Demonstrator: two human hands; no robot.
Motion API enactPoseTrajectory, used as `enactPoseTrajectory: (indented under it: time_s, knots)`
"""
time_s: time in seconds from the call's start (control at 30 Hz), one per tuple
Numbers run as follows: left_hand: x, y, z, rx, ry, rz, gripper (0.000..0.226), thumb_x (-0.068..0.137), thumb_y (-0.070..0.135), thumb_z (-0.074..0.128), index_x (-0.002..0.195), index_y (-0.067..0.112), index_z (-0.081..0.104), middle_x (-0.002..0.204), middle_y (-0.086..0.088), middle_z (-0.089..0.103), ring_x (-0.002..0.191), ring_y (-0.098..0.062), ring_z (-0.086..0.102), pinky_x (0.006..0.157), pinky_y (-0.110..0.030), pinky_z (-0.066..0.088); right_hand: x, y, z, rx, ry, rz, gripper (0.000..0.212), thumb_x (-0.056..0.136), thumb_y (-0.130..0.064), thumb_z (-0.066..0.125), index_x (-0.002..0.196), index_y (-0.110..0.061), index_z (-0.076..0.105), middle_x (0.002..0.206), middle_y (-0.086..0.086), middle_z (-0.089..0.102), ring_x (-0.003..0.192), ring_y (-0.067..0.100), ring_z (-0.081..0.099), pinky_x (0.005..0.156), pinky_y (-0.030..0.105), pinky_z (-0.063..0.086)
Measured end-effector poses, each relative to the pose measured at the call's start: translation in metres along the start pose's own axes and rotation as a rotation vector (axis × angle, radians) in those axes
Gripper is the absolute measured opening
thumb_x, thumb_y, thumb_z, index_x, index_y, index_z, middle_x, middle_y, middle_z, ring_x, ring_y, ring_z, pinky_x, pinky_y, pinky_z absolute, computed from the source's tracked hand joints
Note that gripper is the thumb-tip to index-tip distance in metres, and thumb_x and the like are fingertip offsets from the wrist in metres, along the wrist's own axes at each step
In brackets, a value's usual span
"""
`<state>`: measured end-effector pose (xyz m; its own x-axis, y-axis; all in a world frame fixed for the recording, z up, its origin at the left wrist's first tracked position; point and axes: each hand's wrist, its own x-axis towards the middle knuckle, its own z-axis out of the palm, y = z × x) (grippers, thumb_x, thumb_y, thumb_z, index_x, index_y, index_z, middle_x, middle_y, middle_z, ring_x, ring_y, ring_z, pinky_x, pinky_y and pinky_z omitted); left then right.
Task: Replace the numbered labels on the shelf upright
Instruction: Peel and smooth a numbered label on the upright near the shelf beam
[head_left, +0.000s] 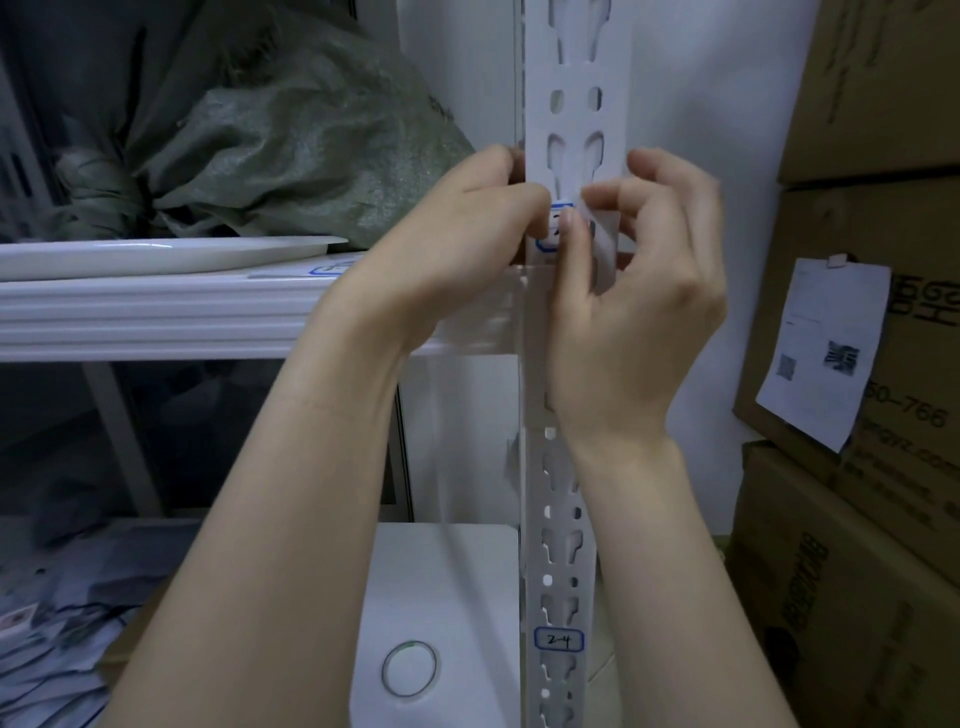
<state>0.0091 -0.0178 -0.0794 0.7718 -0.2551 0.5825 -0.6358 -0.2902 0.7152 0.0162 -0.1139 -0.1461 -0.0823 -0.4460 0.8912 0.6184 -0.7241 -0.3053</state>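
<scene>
Forearms raised, left hand (467, 223) thumb pressing forward; right hand (649, 291) fingertips pinching

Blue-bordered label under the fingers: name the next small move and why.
Probably rub the thumb of the right hand down the blue-bordered paper label to seat it: it lies on the white slotted metal upright, which the left hand grips, thumb at the label's edge.

Green woven sack (291, 145) rests behind a white tray (156, 254). Stacked cardboard boxes (841, 223) stand at right, one bearing a taped paper sheet (821, 353). Tape roll (410, 667) lies lower centre.
</scene>
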Motion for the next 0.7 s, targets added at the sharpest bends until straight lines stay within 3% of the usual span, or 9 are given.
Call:
enactPoseTrajectory:
  time_s: [0.17, 0.27, 0.33, 0.43, 0.5, 0.6, 0.7]
  knots:
    - [0.000, 0.000, -0.001, 0.028, -0.006, -0.004, 0.043, 0.069, 0.016, 0.051, 0.108, 0.005, 0.061, 0.115, -0.014, 0.067, 0.107, -0.028, 0.065, 0.097, -0.045, 0.053, -0.003, -0.003, 0.003, -0.033, 0.082, -0.016, 0.005, 0.086, -0.010, 0.070, 0.083, -0.007, 0.072, 0.115, 0.012, 0.068, 0.098, 0.012, 0.051, 0.064, 0.023, 0.043]
    - [0.001, -0.002, -0.001, -0.007, -0.026, 0.006, 0.021, 0.080, 0.006, 0.051, 0.098, 0.010, 0.061, 0.108, -0.009, 0.067, 0.096, -0.019, 0.065, 0.082, -0.030, 0.055, -0.003, -0.004, 0.005, -0.063, 0.097, -0.006, 0.006, 0.086, -0.012, 0.070, 0.081, -0.009, 0.072, 0.115, 0.010, 0.069, 0.099, 0.014, 0.049, 0.062, 0.021, 0.039]
    - [0.002, -0.003, 0.000, -0.020, -0.028, 0.007, 0.021, 0.084, 0.001, 0.048, 0.095, 0.014, 0.059, 0.102, -0.005, 0.066, 0.091, -0.014, 0.063, 0.075, -0.024, 0.053, -0.003, -0.006, 0.006, -0.106, 0.097, -0.003, 0.008, 0.088, -0.014, 0.069, 0.081, -0.009, 0.071, 0.115, 0.009, 0.069, 0.098, 0.015, 0.049, 0.063, 0.020, 0.034]
    - [0.002, -0.003, 0.000, -0.013, -0.021, 0.005, 0.020, 0.080, 0.006, 0.051, 0.096, 0.014, 0.060, 0.107, -0.009, 0.067, 0.092, -0.016, 0.062, 0.084, -0.032, 0.054, -0.002, -0.009, 0.010, -0.171, 0.099, 0.015, 0.009, 0.089, -0.015, 0.067, 0.081, -0.011, 0.069, 0.115, 0.003, 0.069, 0.079, 0.014, 0.059, 0.058, 0.019, 0.034]
    - [0.002, -0.002, 0.000, -0.006, -0.016, 0.002, 0.020, 0.076, 0.009, 0.052, 0.094, 0.015, 0.060, 0.100, -0.008, 0.066, 0.090, -0.017, 0.061, 0.090, -0.039, 0.053, -0.002, -0.011, 0.013, -0.213, 0.111, 0.010, 0.008, 0.087, -0.014, 0.068, 0.079, -0.012, 0.067, 0.114, 0.002, 0.070, 0.068, 0.018, 0.063, 0.054, 0.028, 0.043]
    - [0.002, -0.002, 0.001, 0.010, -0.001, 0.004, 0.019, 0.079, 0.006, 0.052, 0.091, 0.018, 0.060, 0.092, -0.001, 0.063, 0.092, -0.018, 0.061, 0.099, -0.047, 0.051, 0.000, -0.012, 0.015, -0.240, 0.110, -0.017, 0.008, 0.085, -0.010, 0.068, 0.077, -0.009, 0.065, 0.111, 0.004, 0.070, 0.064, 0.022, 0.065, 0.053, 0.035, 0.049]
    - [-0.001, 0.001, 0.001, 0.036, -0.010, 0.003, 0.024, 0.070, 0.014, 0.052, 0.092, 0.017, 0.060, 0.098, -0.004, 0.067, 0.096, -0.022, 0.064, 0.100, -0.049, 0.050, 0.000, -0.012, 0.016, -0.270, 0.085, -0.012, 0.008, 0.086, -0.011, 0.067, 0.079, -0.009, 0.064, 0.111, 0.005, 0.070, 0.063, 0.020, 0.063, 0.054, 0.035, 0.047]
